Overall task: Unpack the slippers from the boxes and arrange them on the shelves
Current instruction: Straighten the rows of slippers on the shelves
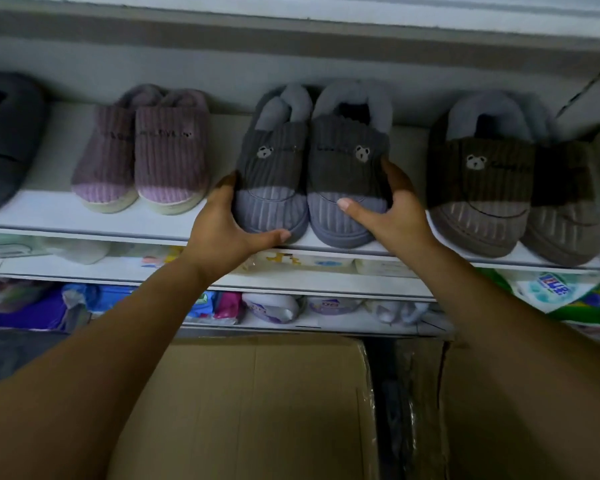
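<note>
Watching through the head camera, I am seeing the left grip [219,225] clasping the left flank of the pair of grey corduroy slippers with small bear patches [342,168], its thumb lying along the toe edge. The right grip [397,211] is clasping the pair's right flank, thumb pressing on the toe cap. The pair is resting side by side on the white top shelf [49,209], toes at the front edge, between a pair of mauve corduroy slippers [146,157] and a pair of brown corduroy bear slippers [482,188]. A brown cardboard box [257,393] is sitting below the shelves, between the forearms.
</note>
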Demonstrator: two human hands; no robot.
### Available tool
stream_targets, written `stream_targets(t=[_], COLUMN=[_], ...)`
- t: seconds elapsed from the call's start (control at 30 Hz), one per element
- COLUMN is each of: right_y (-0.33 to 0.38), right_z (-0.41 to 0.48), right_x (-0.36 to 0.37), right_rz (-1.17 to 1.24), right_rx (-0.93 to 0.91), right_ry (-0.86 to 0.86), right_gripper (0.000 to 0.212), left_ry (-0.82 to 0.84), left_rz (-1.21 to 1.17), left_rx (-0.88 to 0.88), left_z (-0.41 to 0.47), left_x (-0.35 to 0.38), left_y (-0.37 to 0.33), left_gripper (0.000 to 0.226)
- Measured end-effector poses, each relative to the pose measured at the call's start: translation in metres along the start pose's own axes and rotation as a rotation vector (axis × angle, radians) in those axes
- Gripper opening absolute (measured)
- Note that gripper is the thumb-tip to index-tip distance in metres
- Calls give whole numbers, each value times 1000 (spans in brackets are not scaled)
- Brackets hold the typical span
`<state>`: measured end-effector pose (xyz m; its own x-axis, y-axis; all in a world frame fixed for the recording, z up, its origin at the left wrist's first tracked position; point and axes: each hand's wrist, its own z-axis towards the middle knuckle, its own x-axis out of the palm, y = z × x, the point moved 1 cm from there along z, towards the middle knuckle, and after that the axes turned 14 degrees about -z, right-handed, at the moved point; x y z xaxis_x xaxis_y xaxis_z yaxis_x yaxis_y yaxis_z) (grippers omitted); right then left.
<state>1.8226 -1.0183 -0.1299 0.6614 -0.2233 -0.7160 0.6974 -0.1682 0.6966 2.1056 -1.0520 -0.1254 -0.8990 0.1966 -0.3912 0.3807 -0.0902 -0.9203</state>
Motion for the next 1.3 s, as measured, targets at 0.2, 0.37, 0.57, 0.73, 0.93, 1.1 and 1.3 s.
stream_targets(t=[0.2,0.37,0.57,0.73,0.93,1.1,1.3], right_y=[1,6,-24,-85,-160,-173,-178], right_z=[11,-3,-27,-43,-49,-46,-44], right_x=[-10,-30,-106,-178,-209,-192,-180], right_rz=[-44,-73,-213,-356,-275,-253,-279], right_rx=[-90,-83,5,137,318,315,311], right_ry=[77,73,-84,-278,-197,-159,-132], right_gripper=[91,74,74,63,87,86,86], left_ry=[114,-27,-20,173,361,264,243], left_rz=[23,120,210,108,71,67,125], left_rx=[-30,54,352,275,123,78,78], left_z=[14,-10,-29,-27,-7,-8,-5], left_x=[-6,6,77,164,235,262,266], left_y=[-7,-19,-81,-128,-130,-121,-111], left_gripper=[130,116,72,80,109,94,102])
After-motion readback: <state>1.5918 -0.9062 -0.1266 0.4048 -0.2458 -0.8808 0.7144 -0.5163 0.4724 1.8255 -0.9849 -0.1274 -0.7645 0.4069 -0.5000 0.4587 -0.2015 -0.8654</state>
